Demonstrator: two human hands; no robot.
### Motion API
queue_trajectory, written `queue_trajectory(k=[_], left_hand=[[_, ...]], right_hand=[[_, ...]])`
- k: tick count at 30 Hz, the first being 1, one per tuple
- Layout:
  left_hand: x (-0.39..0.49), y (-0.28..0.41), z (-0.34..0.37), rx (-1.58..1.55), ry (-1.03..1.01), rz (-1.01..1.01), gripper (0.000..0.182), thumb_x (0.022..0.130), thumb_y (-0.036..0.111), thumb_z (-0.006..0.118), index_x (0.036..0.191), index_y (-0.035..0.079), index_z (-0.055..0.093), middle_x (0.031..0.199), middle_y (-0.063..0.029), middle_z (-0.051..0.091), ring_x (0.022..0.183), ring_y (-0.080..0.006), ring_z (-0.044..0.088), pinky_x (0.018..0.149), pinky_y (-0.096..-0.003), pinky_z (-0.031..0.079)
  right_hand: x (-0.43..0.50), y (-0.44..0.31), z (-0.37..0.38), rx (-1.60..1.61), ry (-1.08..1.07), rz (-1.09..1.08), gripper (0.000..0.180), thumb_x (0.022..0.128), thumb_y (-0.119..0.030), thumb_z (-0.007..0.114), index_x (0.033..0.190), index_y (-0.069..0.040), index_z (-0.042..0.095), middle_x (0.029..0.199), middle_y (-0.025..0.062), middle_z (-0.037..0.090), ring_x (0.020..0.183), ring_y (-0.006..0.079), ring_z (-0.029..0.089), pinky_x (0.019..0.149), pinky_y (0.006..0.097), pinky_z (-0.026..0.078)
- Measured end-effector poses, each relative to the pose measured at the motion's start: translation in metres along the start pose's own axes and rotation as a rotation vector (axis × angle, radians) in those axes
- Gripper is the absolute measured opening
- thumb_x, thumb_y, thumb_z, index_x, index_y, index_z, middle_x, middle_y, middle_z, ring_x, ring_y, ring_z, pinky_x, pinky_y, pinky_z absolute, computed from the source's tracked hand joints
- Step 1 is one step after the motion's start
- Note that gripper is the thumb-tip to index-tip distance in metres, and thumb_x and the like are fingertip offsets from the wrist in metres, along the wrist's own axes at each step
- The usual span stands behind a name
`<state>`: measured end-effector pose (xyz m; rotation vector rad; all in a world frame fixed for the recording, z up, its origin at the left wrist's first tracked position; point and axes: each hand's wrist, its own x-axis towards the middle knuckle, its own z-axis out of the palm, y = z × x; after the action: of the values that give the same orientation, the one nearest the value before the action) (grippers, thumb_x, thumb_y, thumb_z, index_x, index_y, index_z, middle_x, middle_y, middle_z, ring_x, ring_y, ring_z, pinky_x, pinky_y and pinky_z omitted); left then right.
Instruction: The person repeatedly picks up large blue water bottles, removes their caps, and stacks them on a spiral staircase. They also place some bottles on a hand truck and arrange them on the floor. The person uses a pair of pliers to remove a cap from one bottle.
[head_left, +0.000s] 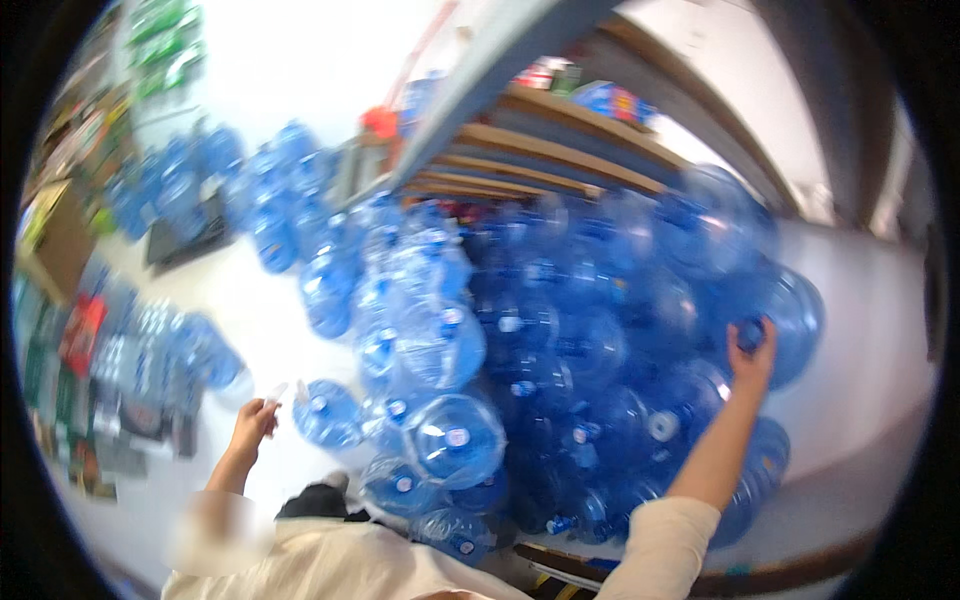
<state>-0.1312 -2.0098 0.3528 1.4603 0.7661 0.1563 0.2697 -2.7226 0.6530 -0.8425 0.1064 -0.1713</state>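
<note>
At the right, my right hand (752, 354) grips the neck of a large blue plastic water bottle (799, 315), whose round body shows behind my fingers. This bottle lies against a dense stack of similar blue water bottles (592, 337). Off to the left, my left hand (256, 421) is closed around a small, whitish, see-through thing (277, 391), too blurred to name. Near that hand, a blue bottle (328, 415) with a capped top stands on the pale floor.
Wooden slatted shelving (555, 146) with a grey metal post (480, 82) rises above the stack. Capped bottles (456, 442) stand left of it. Packs of water bottles (142, 360) and a cardboard box (64, 240) line the left side. A dark platform (187, 240) carries more bottles.
</note>
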Motion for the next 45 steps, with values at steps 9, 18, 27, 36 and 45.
queue_trajectory(k=[9, 18, 27, 36, 45], left_hand=[[0.057, -0.017, -0.103, 0.083, -0.072, 0.167, 0.023, 0.095, 0.001, 0.052, 0.114, -0.003, 0.065, 0.084, -0.0062, 0.065, 0.076, -0.0141, 0.061, 0.073, -0.0281, 0.05], [0.158, 0.082, -0.155, 0.62, -0.346, 0.635, 0.026, 0.089, 0.006, 0.063, 0.115, 0.009, 0.065, 0.078, -0.0155, 0.067, 0.072, -0.0314, 0.065, 0.071, -0.0417, 0.051], [0.248, 0.113, -0.248, 0.515, -0.203, 0.682, 0.041, 0.089, 0.016, 0.069, 0.125, 0.002, 0.057, 0.106, -0.0201, 0.064, 0.099, -0.0393, 0.06, 0.088, -0.0476, 0.048], [0.397, 0.064, -0.374, 0.993, -0.387, 0.303, 0.052, 0.085, 0.021, 0.07, 0.132, 0.006, 0.053, 0.116, -0.0174, 0.064, 0.106, -0.0373, 0.061, 0.089, -0.0457, 0.049], [0.539, 0.09, -0.483, 0.89, -0.134, -0.064, 0.05, 0.081, 0.022, 0.073, 0.126, 0.005, 0.058, 0.11, -0.0158, 0.068, 0.104, -0.0355, 0.065, 0.087, -0.0444, 0.052]], right_hand=[[-0.095, 0.153, -0.015, -0.244, 0.231, -0.478, 0.046, 0.095, -0.042, 0.06, 0.117, -0.001, 0.061, 0.102, 0.0107, 0.066, 0.095, 0.0223, 0.062, 0.086, 0.0372, 0.053], [-0.39, 0.68, 0.27, -0.477, -0.42, 0.767, 0.04, 0.104, -0.03, 0.05, 0.127, 0.003, 0.055, 0.117, 0.0206, 0.066, 0.105, 0.0285, 0.066, 0.089, 0.0399, 0.054], [-0.336, 0.796, 0.456, -0.49, -0.671, 0.699, 0.035, 0.106, -0.028, 0.046, 0.102, 0.001, 0.063, 0.087, 0.014, 0.069, 0.081, 0.0235, 0.067, 0.083, 0.0373, 0.053], [-0.208, 0.958, 0.49, -0.514, -0.361, 0.929, 0.011, 0.1, -0.017, 0.054, 0.102, -0.006, 0.052, 0.076, 0.0061, 0.056, 0.059, 0.017, 0.054, 0.067, 0.0428, 0.056], [0.005, 1.054, 0.667, -0.352, -0.297, 0.723, 0.026, 0.094, -0.007, 0.056, 0.12, -0.004, 0.054, 0.083, 0.0088, 0.063, 0.06, 0.0166, 0.059, 0.059, 0.0392, 0.056]])
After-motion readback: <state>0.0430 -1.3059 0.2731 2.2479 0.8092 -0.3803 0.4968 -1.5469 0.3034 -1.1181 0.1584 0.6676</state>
